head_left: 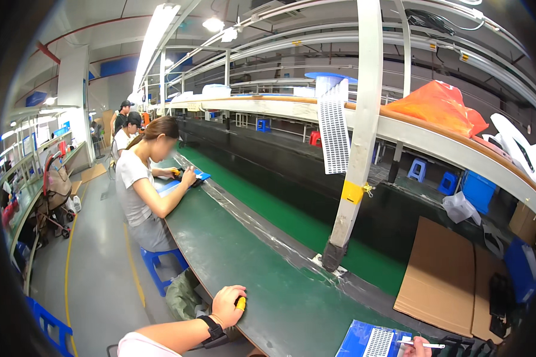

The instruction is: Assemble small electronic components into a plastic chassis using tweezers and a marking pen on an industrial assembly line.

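My left hand (227,306) rests at the near edge of the green worktop (244,250), its fingers curled in with nothing showing in them. A yellow finger cot (240,303) covers one fingertip, and a black band (212,328) is round the wrist. At the lower right, my right hand (420,348) pinches a slim white pen-like tool (430,345). That tool's tip lies over a blue board (352,340) beside a white sheet of small dark labels (380,343). The lower edge cuts off part of the right hand and the board.
A white post (356,149) rises beyond the worktop, by the green belt (268,205). Flat cardboard (438,273) lies at the right. A co-worker (152,178) sits to the left. A label strip (335,131) hangs from the shelf. A blue stool (47,324) stands lower left.
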`<move>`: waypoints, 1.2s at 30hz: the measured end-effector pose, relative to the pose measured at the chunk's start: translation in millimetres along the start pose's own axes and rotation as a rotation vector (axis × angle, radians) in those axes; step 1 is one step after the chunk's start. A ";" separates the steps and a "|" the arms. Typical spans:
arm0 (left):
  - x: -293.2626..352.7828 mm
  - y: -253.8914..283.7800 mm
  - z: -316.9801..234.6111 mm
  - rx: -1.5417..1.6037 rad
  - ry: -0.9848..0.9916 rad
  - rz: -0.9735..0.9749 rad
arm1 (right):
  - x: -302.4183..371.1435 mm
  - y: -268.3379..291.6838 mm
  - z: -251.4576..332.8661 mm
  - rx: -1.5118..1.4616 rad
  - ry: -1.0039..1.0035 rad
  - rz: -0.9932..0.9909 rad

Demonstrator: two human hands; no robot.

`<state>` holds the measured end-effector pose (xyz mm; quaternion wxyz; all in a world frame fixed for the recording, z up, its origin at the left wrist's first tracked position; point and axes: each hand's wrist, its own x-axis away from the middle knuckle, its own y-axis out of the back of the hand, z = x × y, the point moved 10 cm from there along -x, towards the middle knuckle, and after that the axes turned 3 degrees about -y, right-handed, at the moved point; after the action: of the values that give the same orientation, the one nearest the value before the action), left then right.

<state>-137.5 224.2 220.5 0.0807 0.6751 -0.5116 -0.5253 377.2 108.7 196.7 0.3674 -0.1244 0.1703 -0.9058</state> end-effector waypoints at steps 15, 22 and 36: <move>18.0 -6.5 45.5 0.265 0.285 -0.359 | 23.6 13.3 98.6 -0.121 0.460 -0.045; 17.6 -34.9 43.4 0.094 0.341 -0.131 | 81.5 64.5 183.0 0.061 0.902 -0.188; -38.2 -101.0 -180.6 1.035 0.207 0.398 | 98.4 148.9 87.5 1.583 0.496 0.109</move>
<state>69.6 223.3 257.7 -0.1137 0.5651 -0.8095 -0.1116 431.9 -80.0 226.7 0.3415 0.3823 -0.4354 -0.7400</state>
